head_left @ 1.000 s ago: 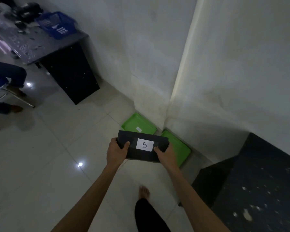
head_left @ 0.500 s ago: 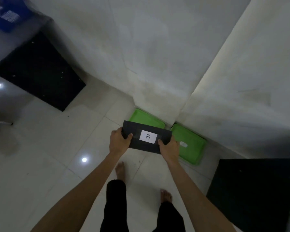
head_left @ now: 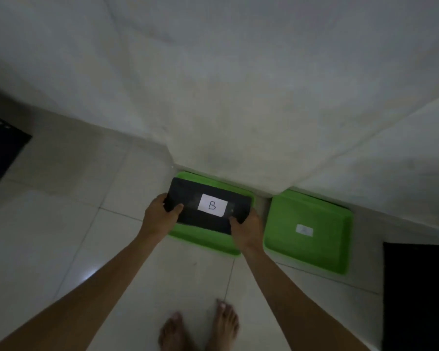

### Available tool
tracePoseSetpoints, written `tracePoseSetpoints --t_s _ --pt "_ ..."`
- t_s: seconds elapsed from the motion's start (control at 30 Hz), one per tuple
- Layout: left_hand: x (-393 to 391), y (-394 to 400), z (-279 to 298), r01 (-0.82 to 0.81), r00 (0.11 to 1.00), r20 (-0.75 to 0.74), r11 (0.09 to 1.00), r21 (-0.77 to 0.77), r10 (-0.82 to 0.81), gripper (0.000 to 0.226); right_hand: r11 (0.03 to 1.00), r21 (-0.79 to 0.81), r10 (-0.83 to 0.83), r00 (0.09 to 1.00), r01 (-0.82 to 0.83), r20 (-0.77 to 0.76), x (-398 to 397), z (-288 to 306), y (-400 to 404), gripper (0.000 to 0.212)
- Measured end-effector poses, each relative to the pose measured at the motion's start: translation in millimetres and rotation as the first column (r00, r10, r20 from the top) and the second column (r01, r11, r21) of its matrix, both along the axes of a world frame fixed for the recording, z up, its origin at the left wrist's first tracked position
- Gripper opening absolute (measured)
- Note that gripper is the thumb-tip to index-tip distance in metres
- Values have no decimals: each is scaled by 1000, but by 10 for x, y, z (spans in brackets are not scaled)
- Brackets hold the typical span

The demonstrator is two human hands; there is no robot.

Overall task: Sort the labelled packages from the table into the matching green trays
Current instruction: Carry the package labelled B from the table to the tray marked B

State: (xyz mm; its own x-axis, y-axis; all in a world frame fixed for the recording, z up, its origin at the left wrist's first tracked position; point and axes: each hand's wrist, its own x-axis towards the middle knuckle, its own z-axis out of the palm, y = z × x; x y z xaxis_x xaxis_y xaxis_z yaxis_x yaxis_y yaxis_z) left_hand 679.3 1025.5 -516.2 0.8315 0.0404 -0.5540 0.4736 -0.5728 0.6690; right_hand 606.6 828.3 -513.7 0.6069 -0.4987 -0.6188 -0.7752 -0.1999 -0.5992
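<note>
A flat black package (head_left: pixel 188 198) with a white label marked B is held level over the left green tray (head_left: pixel 208 243), which lies on the floor against the wall. My left hand (head_left: pixel 160 217) grips its left end and my right hand (head_left: pixel 247 229) grips its right end. The package hides most of that tray and any label in it. A second green tray (head_left: pixel 312 252) lies to the right; its small white label is too blurred to read.
White walls form a jutting corner right behind the trays. Dark table sides stand at the far left (head_left: pixel 3 153) and the far right (head_left: pixel 416 295). My bare feet (head_left: pixel 200 330) stand on the pale tiled floor in front of the trays.
I have stepped closer and the view has tilted down. The package has moved from in front of the trays to directly above the left one. Both hands keep their grip.
</note>
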Motion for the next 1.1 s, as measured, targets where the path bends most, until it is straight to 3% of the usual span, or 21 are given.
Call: tracePoseSetpoints --t_s 0.13,0.27,0.4,0.57,0.83,1.0,1.1 --pt "444 6 -1181 48 999 -9 999 -18 -48 46 1000 -8 -16 999 16 51 405 -1120 -40 48" --pt "715 -1 -1932 73 997 -3 996 45 -73 48 999 23 -32 999 31 24 693 -1896 -22 49" --pt "847 71 -2271 127 992 -17 991 50 -126 46 998 32 -52 999 52 7 853 -2271 24 50" --pt "935 53 -2274 157 988 -18 986 54 -156 53 998 23 -66 998 66 -5 920 -2341 42 57" --pt "696 -49 -1708 192 972 106 968 163 -211 51 994 -61 88 995 -91 -51 784 -1710 -6 48" --pt "567 -109 -665 363 928 17 912 192 -373 69 948 -103 298 953 -302 -54 569 -551 -167 51" --pt "485 -233 214 467 876 36 863 192 -482 54 879 -119 456 887 -462 -75 420 419 -373 46"
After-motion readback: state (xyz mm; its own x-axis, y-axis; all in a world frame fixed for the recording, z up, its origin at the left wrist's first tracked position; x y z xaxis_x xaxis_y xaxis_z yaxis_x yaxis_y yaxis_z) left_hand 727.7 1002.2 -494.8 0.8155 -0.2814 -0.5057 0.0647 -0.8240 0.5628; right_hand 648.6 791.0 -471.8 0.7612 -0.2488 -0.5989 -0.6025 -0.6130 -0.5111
